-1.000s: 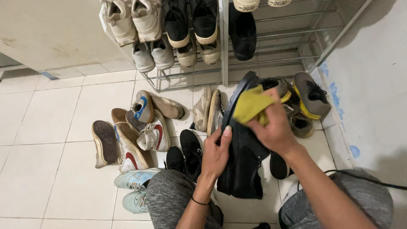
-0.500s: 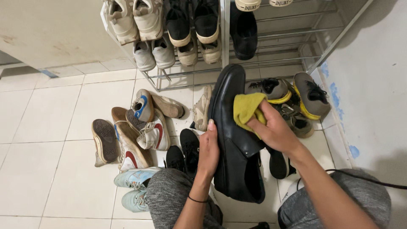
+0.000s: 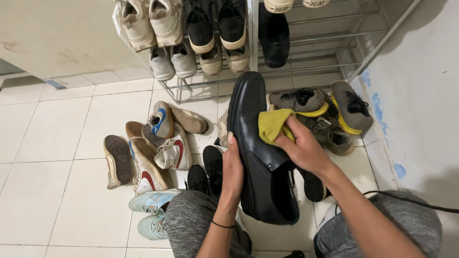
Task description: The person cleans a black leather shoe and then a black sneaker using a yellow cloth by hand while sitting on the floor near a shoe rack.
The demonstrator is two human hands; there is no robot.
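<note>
Left grip [image 3: 233, 167] on one black shoe [image 3: 258, 153], right hand [image 3: 301, 148] pressing one yellow cloth [image 3: 272, 124]

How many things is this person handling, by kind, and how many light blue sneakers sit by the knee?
Black leather shoe, steadied by the left hand: 1
Yellow cloth, gripped in the right hand against the shoe: 1
Light blue sneakers on the floor tiles: 2
Total: 4
</note>
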